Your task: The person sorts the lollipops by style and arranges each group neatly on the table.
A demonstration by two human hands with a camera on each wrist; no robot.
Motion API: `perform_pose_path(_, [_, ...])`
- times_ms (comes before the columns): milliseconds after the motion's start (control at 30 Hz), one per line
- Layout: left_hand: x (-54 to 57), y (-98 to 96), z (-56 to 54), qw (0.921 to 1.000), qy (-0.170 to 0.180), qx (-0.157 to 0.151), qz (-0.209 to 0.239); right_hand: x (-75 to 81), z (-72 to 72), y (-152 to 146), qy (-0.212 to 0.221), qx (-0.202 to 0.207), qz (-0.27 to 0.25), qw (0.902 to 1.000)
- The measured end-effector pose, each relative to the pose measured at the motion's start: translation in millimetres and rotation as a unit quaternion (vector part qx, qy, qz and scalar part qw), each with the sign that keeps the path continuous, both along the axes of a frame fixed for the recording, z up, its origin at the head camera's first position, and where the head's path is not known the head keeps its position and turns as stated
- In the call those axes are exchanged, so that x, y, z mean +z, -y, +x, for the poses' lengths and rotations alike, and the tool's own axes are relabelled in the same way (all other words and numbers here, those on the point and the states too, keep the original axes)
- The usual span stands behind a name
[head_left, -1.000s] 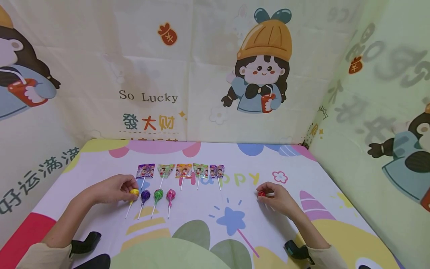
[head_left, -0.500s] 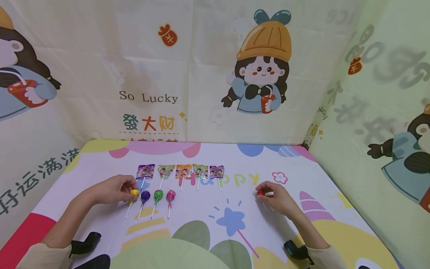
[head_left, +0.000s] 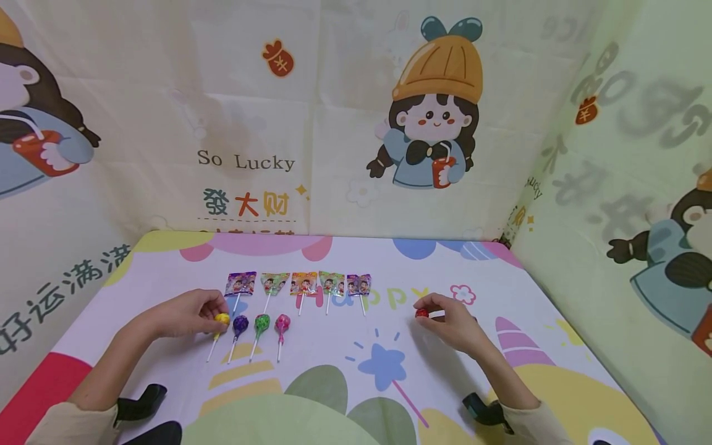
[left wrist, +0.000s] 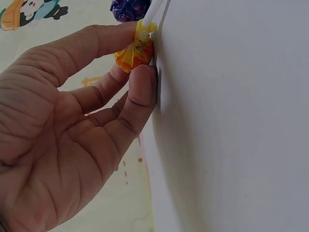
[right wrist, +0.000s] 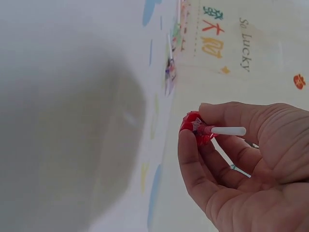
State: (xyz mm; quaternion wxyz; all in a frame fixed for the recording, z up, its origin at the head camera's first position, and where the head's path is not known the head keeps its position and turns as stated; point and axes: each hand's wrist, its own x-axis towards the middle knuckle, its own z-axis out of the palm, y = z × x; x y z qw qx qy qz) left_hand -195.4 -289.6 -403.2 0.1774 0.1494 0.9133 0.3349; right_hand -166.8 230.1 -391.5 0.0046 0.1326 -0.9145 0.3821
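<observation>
My left hand (head_left: 186, 315) pinches the head of a yellow lollipop (head_left: 222, 318), whose white stick points toward me on the table. In the left wrist view the yellow-orange wrapper (left wrist: 135, 55) shows between thumb and fingers. To its right lie a purple lollipop (head_left: 240, 324), a green lollipop (head_left: 262, 322) and a pink lollipop (head_left: 282, 322) in a row. My right hand (head_left: 453, 324) holds a red lollipop (head_left: 422, 313) by its head, over the right half of the table. In the right wrist view its white stick (right wrist: 229, 130) points back toward the palm.
Behind the row lie several flat-wrapped lollipops (head_left: 304, 283), sticks toward me. The table (head_left: 384, 334) has a printed cloth. A cartoon-printed curtain (head_left: 345, 123) stands along the back, with more cloth at both sides.
My right hand, with the red lollipop, has moved slightly left and seems a little higher. The left hand and the yellow lollipop have stayed in place.
</observation>
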Motion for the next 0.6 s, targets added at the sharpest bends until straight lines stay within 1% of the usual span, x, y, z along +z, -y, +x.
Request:
perform_pose_path(200, [1.3, -0.4, 1.2, 1.0, 0.002, 0.003, -0.003, 3.6, -0.2, 10.0, -0.003, 0.01, -0.007, 0.9999])
perform_pose_path(600, [3.5, -1.7, 3.5, 1.0, 0.0, 0.004, -0.004, 5.9, -3.3, 28.0, 0.011, 0.012, -0.014, 0.9998])
